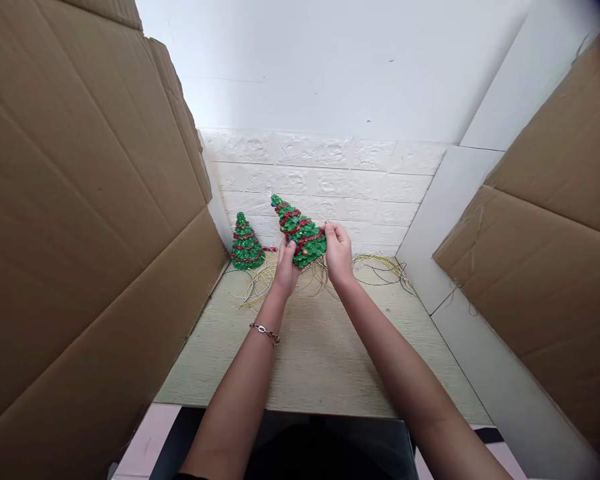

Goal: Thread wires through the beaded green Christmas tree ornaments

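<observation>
A small green Christmas tree with a red garland and several bauble-like dots is held up above the table, its tip tilted to the left. My left hand grips it from below on the left, thumb across the front. At the lower right edge of the tree, my right hand is closed with thumb and forefinger pinched together. Whether a wire or the garland's end lies in that pinch is too small to tell. A second green tree with red garland stands upright on the table, left of my hands.
Loose loops of yellow and white wire lie behind and beside my hands, with more coiled wire at the back right. A red piece is beside the standing tree. Cardboard sheets flank both sides; a white brick-patterned wall closes the back.
</observation>
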`<state>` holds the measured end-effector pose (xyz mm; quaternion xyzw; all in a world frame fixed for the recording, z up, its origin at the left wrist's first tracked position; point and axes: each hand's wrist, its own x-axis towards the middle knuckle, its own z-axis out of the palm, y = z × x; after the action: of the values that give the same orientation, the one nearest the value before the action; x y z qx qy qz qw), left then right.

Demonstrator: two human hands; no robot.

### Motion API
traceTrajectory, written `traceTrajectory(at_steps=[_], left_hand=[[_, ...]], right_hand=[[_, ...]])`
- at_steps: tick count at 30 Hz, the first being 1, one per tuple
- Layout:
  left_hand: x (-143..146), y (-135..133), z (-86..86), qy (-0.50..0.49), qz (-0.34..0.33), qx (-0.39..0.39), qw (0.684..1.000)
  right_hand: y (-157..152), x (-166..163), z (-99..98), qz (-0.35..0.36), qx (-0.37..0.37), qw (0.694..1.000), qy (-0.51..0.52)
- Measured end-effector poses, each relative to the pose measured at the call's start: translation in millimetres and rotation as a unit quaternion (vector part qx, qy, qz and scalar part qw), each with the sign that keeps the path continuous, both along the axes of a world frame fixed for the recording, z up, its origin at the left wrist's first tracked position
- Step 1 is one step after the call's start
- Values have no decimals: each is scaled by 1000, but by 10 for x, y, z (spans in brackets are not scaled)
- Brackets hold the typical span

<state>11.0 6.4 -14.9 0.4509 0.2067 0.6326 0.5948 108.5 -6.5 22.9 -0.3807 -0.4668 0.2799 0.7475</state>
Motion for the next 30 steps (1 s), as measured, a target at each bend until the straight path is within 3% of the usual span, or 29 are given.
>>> traceTrajectory(at_steps=[4, 13, 21, 25, 30], left_hand=[[9, -21, 17, 14, -54, 18, 998], [-1, -71, 43, 108, -90, 98, 985], [-12, -166, 140, 195, -58, 118, 972], [35, -187, 107, 198, -68, 112, 971], [81, -161, 47, 178, -27, 129, 975]], right_hand=[[44, 73, 9, 33, -10, 997, 76], [78, 259, 129, 76, -62, 961, 258], [71, 455, 217, 139, -197, 903, 356], [83, 460, 195, 156, -215, 893, 362], [108, 396, 151, 173, -220, 890, 361]])
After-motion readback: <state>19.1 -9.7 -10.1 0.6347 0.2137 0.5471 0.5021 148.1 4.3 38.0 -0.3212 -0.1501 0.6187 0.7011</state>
